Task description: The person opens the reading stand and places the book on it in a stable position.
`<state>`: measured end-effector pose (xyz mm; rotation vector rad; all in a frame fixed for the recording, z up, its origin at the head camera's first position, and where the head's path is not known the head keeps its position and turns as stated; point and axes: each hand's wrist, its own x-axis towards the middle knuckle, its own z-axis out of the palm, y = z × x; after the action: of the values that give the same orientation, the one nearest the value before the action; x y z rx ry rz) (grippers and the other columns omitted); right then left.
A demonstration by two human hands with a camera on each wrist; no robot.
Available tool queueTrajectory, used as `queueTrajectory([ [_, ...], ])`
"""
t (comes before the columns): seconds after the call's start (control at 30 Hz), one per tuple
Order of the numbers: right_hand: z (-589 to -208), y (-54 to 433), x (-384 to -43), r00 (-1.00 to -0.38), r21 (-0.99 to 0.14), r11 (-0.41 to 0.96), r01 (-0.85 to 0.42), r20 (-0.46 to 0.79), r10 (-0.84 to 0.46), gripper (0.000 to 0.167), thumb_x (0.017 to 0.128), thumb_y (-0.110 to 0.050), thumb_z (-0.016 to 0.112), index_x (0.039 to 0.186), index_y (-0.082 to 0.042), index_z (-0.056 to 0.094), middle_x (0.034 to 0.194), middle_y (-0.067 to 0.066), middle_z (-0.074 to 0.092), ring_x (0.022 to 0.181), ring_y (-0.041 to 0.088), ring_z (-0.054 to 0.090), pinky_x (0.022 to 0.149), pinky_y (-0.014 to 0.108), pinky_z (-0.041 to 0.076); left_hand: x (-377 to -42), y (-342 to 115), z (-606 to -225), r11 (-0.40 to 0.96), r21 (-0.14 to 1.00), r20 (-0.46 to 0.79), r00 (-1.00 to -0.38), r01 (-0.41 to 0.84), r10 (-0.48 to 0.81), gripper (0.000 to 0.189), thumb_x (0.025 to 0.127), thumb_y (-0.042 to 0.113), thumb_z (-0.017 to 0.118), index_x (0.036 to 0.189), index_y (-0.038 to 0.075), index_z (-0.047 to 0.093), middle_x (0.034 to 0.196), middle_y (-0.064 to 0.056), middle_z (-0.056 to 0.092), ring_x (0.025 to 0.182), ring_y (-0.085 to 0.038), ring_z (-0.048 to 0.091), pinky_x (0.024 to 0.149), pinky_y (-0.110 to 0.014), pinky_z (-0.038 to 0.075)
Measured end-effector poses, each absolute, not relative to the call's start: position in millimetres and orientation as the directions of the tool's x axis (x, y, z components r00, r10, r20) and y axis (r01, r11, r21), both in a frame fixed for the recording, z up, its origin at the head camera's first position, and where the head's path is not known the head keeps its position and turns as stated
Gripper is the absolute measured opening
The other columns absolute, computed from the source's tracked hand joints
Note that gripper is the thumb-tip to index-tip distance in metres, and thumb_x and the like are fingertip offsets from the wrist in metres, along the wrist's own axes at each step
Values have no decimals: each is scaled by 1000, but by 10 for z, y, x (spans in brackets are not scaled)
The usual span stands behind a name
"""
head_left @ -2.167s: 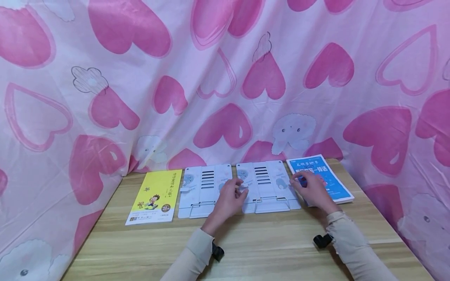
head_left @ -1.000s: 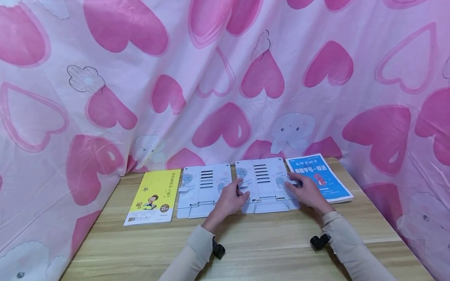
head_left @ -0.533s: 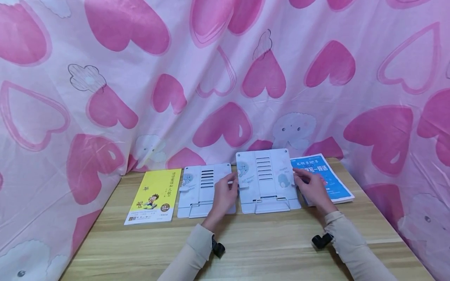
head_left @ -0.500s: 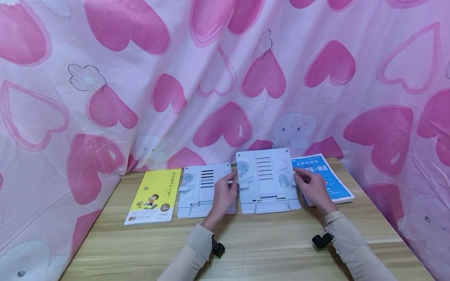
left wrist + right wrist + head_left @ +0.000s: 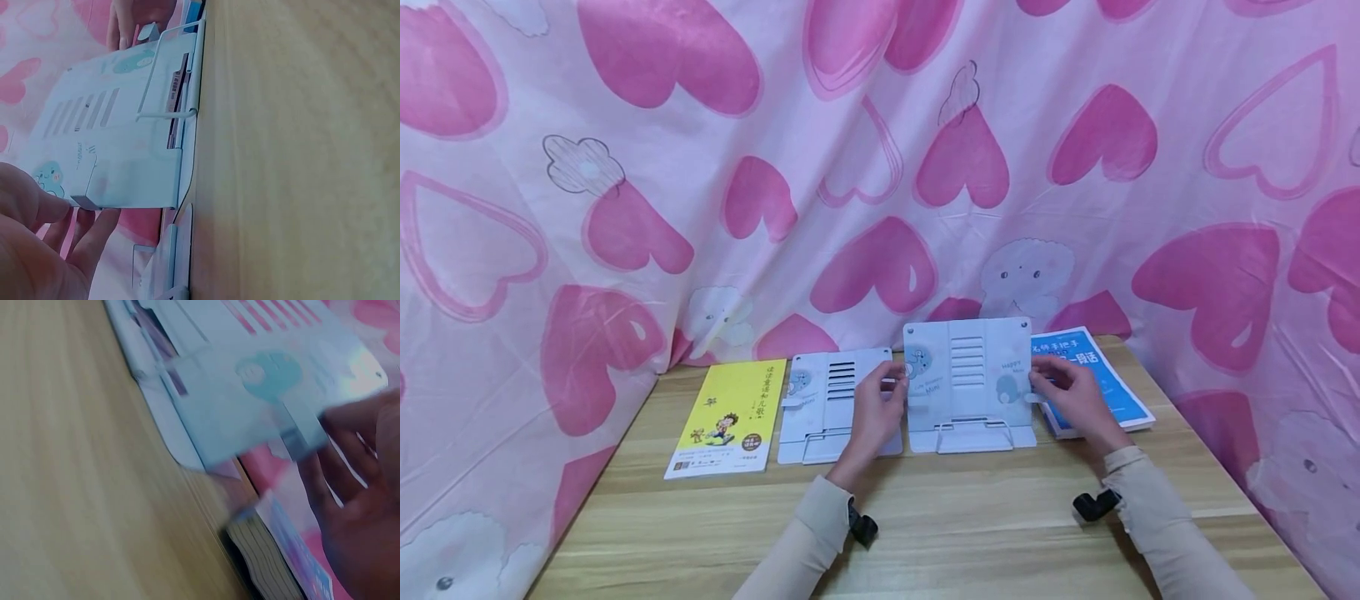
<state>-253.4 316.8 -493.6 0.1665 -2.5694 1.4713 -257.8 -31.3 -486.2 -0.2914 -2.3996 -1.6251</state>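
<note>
A white book stand with slots, cartoon prints and a wire page rest stands at the table's centre, its back panel tilted up from its base. My left hand holds the panel's left edge; in the left wrist view its fingers reach behind that edge beside a small side clip. On the opposite edge, my right hand grips the panel near the other clip. Left of it, a matching book stand lies folded flat, partly covered by my left hand.
At the far left lies a yellow book. A thicker blue book lies to the right, partly behind my right hand. A pink heart-patterned curtain hangs along the back edge of the wooden table.
The right stand's panel has risen from flat to a steep tilt. My hands have moved from over its face to its two side edges. The books and left stand have stayed put.
</note>
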Motion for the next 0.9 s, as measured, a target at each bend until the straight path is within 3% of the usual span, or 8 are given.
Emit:
queueTrajectory([
  [0.13,-4957,3359,-2540,-975,-872,436,-221,195,-104,44,108,-36,69,144,-12,68,133,0,75,113,-1,68,95,10,55,-2593,-329,-4846,365,877,314,-948,313,56,26,107,11,66,131,18,73,119,-2,75,109,-24,72,96,-37,64],
  [0.27,-4923,3471,-2515,-971,-879,419,-228,174,-164,40,108,-32,69,140,-9,71,127,-12,76,113,0,69,96,13,56,-2600,-344,-4844,362,867,338,-938,341,74,26,108,11,65,132,21,72,120,-2,73,112,-24,72,97,-40,65],
  [0.43,-4889,3539,-2494,-961,-873,427,-237,146,-233,32,107,-28,71,131,-8,76,125,-7,79,111,8,72,96,18,57,-2601,-368,-4838,351,868,348,-934,352,77,28,108,11,65,131,25,72,124,0,72,117,-23,72,97,-44,65],
  [0.57,-4889,3557,-2493,-947,-876,416,-243,120,-300,23,104,-23,74,121,-9,80,119,-2,80,108,14,73,94,24,60,-2624,-395,-4857,346,864,369,-927,367,62,27,107,6,65,127,23,73,125,-2,73,119,-25,73,99,-45,65],
  [0.77,-4869,3551,-2498,-924,-876,406,-261,105,-367,21,102,-19,77,118,-8,82,124,1,80,110,16,73,92,28,63,-2658,-432,-4885,360,861,366,-929,358,49,22,106,6,67,122,21,73,125,-2,74,119,-24,74,97,-41,66],
  [0.9,-4822,3531,-2482,-923,-866,428,-258,90,-374,16,100,-20,79,114,-14,84,123,5,79,110,18,71,90,29,63,-2669,-457,-4899,362,869,341,-938,337,54,19,104,12,72,121,20,74,122,-2,75,116,-22,74,96,-36,66],
])
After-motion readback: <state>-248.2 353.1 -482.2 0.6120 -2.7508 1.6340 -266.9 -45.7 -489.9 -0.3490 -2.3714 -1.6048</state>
